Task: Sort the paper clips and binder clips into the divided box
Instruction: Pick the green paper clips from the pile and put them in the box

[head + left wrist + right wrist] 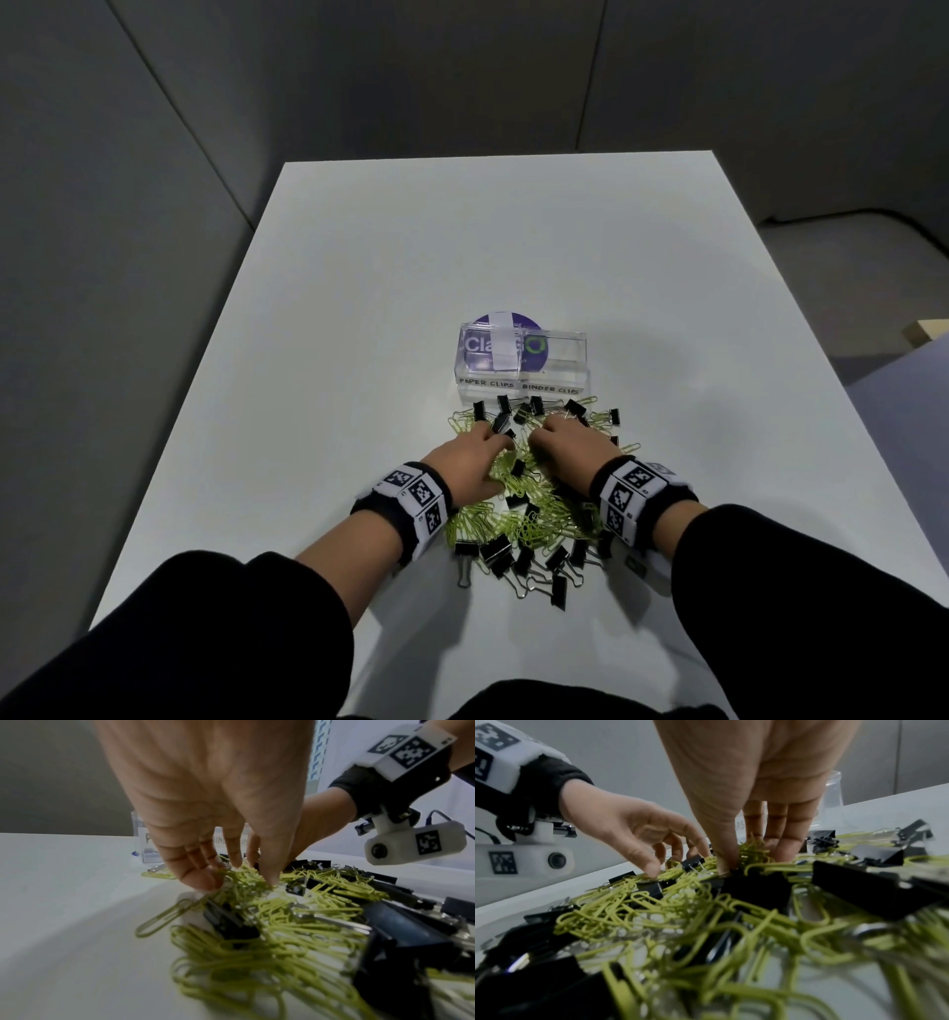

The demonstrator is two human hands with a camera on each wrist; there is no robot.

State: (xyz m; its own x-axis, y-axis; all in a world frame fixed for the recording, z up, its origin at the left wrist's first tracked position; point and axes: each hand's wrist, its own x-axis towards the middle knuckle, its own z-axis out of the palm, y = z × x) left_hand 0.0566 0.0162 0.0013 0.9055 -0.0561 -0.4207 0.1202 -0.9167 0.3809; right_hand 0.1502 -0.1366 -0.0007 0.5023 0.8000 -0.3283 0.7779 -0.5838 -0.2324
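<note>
Barely begun: paper clips [518, 519] and binder clips [534, 565] lie heaped before an apparently empty box [521, 354]; left hand [470, 462] and right hand [562, 444] dig in with curled fingers, grip unclear.

Divided box [521, 383] hard against clip pile [534, 509]; bare table [359, 288] elsewhere

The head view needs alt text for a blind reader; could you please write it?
Both hands, left hand and right hand, dig into a mixed pile of green paper clips and black binder clips on a white table. Beyond stands a clear divided box labelled for each.
</note>
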